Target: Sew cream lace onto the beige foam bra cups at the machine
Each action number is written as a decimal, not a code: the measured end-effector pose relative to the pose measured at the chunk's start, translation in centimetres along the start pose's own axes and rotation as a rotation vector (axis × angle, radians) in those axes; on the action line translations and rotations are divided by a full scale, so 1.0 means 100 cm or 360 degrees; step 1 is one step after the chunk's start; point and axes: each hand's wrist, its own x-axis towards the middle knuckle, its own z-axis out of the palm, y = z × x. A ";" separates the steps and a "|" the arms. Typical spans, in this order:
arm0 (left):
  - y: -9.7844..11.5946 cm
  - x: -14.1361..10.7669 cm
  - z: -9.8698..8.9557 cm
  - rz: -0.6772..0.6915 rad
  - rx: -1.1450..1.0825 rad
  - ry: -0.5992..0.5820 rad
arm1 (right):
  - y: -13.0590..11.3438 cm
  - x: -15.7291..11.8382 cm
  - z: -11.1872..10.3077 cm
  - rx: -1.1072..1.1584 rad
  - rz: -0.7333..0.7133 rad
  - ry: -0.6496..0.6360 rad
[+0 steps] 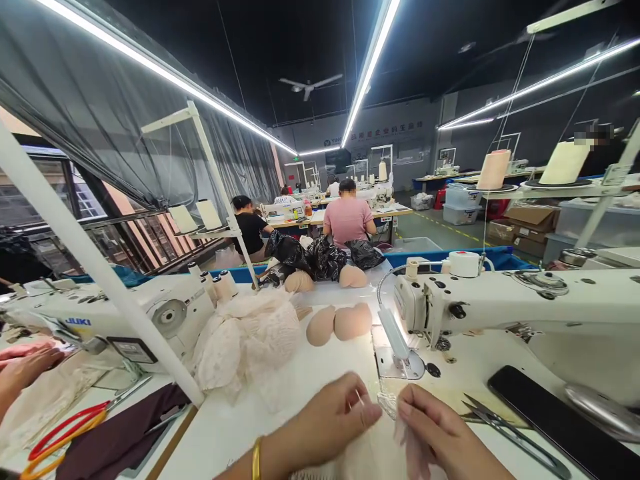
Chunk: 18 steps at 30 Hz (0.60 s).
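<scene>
My left hand (333,417), with a gold bangle at the wrist, is closed in a pinch just in front of the sewing machine's needle plate (395,363). A thin pale strand shows at its fingertips. My right hand (440,427) pinches the other side of the same sheer pale lace fabric (387,405), which hangs down between both hands toward the table's front edge. Beyond them lie two beige bra cups (353,322). Right of my right hand rest dark thread snips or scissors (515,433). The white sewing machine (480,300) stands ahead to the right.
A heap of cream lace (250,333) lies left of the cups, with black plastic bags (325,260) behind. A black phone-like slab (560,420) lies at right. On the left, a white post (135,293), a second machine (165,313), red-and-orange-handled scissors (70,433) and another person's hand (30,370).
</scene>
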 end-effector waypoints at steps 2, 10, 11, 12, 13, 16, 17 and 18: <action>-0.005 0.024 -0.024 0.0145 0.0480 0.0358 | 0.002 0.014 -0.006 -0.0184 0.0014 0.0013; -0.038 0.101 -0.072 0.0272 0.1016 0.0687 | 0.002 0.021 -0.016 -0.0296 0.0006 -0.0025; -0.039 0.104 -0.071 0.0262 0.1059 0.0699 | 0.002 0.021 -0.017 -0.0294 0.0029 -0.0035; -0.040 0.106 -0.071 0.0249 0.1094 0.0712 | 0.002 0.021 -0.018 -0.0294 0.0050 -0.0045; -0.040 0.107 -0.071 0.0233 0.1122 0.0728 | 0.002 0.021 -0.019 -0.0295 0.0063 -0.0052; -0.034 0.107 -0.076 0.0188 0.1138 0.0810 | 0.003 0.023 -0.022 -0.0257 0.0056 -0.0056; -0.030 0.106 -0.079 0.0173 0.1113 0.0855 | 0.003 0.024 -0.023 -0.0221 0.0043 -0.0051; -0.027 0.104 -0.081 0.0158 0.1070 0.0901 | 0.002 0.024 -0.023 -0.0174 0.0030 -0.0044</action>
